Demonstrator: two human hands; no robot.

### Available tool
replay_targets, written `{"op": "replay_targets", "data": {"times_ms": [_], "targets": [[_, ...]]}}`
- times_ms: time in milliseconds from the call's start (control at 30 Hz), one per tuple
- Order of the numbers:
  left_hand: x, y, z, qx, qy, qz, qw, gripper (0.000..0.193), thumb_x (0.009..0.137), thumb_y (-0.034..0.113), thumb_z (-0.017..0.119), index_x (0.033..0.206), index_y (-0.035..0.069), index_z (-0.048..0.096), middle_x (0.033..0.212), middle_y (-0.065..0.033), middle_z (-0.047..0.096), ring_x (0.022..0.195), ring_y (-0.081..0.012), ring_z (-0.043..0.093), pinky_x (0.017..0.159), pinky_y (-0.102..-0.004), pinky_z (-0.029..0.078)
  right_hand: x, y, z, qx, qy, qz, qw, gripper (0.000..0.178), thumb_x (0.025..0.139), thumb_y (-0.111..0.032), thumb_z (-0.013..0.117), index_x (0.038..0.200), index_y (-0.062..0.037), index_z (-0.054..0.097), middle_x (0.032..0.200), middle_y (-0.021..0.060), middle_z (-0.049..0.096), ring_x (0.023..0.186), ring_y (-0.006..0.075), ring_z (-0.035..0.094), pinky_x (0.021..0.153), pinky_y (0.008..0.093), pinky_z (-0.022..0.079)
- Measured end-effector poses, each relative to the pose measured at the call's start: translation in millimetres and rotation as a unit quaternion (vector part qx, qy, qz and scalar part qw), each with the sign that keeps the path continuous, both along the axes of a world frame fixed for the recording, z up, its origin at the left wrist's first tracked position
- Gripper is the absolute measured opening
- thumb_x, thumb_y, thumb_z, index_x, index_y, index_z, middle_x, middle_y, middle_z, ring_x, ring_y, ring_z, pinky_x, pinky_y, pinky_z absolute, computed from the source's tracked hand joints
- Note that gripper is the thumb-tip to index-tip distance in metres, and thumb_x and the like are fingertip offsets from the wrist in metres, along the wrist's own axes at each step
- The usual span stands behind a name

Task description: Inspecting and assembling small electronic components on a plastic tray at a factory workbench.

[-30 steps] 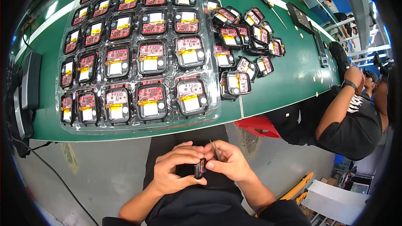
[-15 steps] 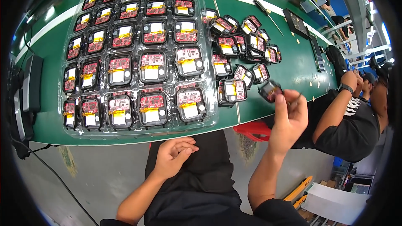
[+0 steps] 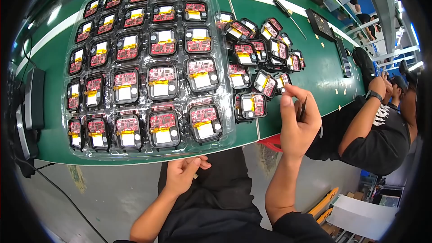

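Observation:
My right hand (image 3: 300,119) hovers over the front of a loose pile, thumb and forefinger close together. Its forefinger overlaps a small watch-like case (image 3: 282,81) with a red circuit board; whether it grips that case I cannot tell. A dark slender tool (image 3: 303,107) shows between the fingers. To the left lies another open black case (image 3: 265,84), and in front of it a stacked pair (image 3: 251,105). My left hand (image 3: 181,174) is curled below the table edge, with a tiny pale thing (image 3: 195,176) at its fingers, too small to name.
A clear plastic tray (image 3: 229,121) holds rows of similar cases on the green table (image 3: 319,69). Beyond the pile lie a screwdriver (image 3: 283,9) and a dark flat tray (image 3: 320,26). A co-worker (image 3: 378,135) sits at the right; black devices (image 3: 35,91) stand left.
My right hand has moved up and slightly left toward the pile. The case that showed in its fingers no longer shows there. My left hand has shifted slightly, its fingers now partly under the table edge.

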State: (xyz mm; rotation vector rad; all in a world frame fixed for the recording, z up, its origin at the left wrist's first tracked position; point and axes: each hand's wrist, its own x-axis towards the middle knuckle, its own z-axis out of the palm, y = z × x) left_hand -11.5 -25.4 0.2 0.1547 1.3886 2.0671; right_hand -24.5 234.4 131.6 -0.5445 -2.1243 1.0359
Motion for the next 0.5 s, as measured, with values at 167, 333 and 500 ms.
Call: {"op": "replay_targets", "data": {"times_ms": [167, 333, 500], "targets": [[-0.6, 3.0, -2.8, -0.002, -0.008, -0.013, 1.000, 0.019, 0.102, 0.010, 0.054, 0.110, -0.005, 0.062, 0.098, -0.0112, 0.071, 0.088, -0.0206, 0.073, 0.071, -0.0276, 0.058, 3.0, 1.6, 3.8, 0.168, 0.025, 0.123, 0.978, 0.035, 0.073, -0.012, 0.084, 0.105, -0.0042, 0.074, 0.087, 0.0039, 0.062, 0.055, 0.0071, 0.040, 0.048, 0.0232, 0.030], [-2.0, 2.8, -1.7, 0.004, -0.019, -0.002, 1.000, 0.019, 0.101, 0.010, 0.054, 0.109, -0.005, 0.062, 0.097, -0.0110, 0.071, 0.088, -0.0202, 0.073, 0.070, -0.0270, 0.057, 4.1, 1.8, -0.4, 0.232, -0.012, 0.161, 0.959, 0.045, 0.064, -0.008, 0.088, 0.107, -0.0112, 0.077, 0.088, 0.0022, 0.058, 0.050, 0.0085, 0.035, 0.044, 0.0272, 0.028], [-2.7, 10.0, -1.9, -0.014, -0.012, -0.027, 0.999, 0.018, 0.101, 0.007, 0.054, 0.112, -0.005, 0.061, 0.098, -0.0146, 0.067, 0.082, -0.0231, 0.071, 0.077, -0.0349, 0.059, 3.5, 4.9, -6.5, 0.243, 0.045, 0.179, 0.952, 0.033, 0.067, -0.002, 0.085, 0.099, -0.0067, 0.078, 0.080, 0.0051, 0.061, 0.054, 0.0123, 0.052, 0.046, 0.0268, 0.039]]}}
